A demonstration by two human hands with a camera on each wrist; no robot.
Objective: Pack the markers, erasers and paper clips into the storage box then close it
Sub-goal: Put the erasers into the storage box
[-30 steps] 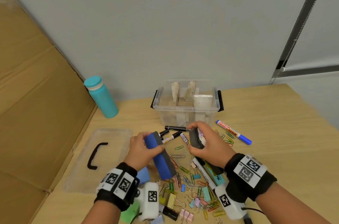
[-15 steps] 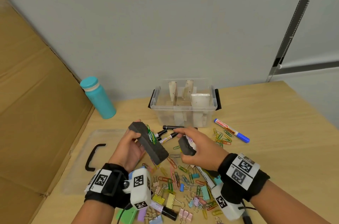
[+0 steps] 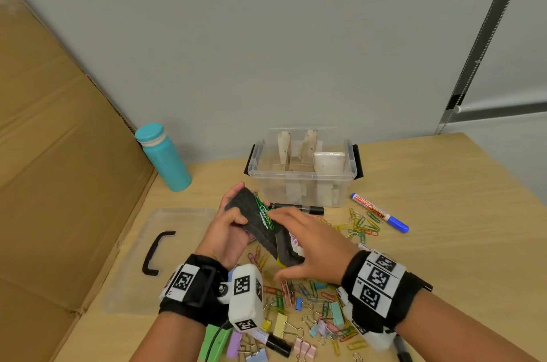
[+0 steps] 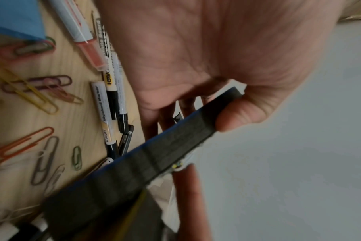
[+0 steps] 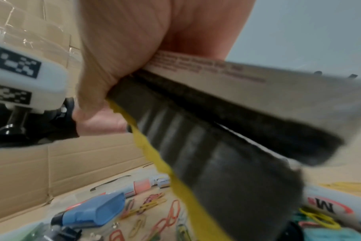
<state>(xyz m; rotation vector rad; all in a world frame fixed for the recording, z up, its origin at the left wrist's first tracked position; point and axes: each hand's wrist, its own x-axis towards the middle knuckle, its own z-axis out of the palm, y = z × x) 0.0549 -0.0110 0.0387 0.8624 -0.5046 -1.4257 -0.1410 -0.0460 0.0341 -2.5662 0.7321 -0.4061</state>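
Note:
My left hand (image 3: pixel 233 204) grips a dark felt eraser (image 3: pixel 245 207), felt face up, with green paper clips (image 3: pixel 264 215) stuck on it. The left wrist view shows the thumb (image 4: pixel 237 117) clamping its ribbed edge (image 4: pixel 175 146). My right hand (image 3: pixel 281 243) holds a second, white-backed eraser (image 3: pixel 291 255) under its palm. Its fingertips reach onto the clips. The white-backed eraser (image 5: pixel 258 91) lies against the other one. Behind stands the clear storage box (image 3: pixel 302 184), open. A black marker (image 3: pixel 296 209) and a blue-capped marker (image 3: pixel 379 213) lie in front of it.
The clear lid (image 3: pixel 133 258) with a black handle lies to the left. A teal bottle (image 3: pixel 165 160) stands at the back left beside a cardboard wall (image 3: pixel 59 184). Several loose paper clips (image 3: pixel 361 225) and binder clips (image 3: pixel 296 329) cover the near table. More markers (image 4: pixel 111 114) lie under my left hand.
My left hand turned its eraser felt face up, showing the stuck clips. My right hand moved left with its eraser, and its fingers now reach the clips.

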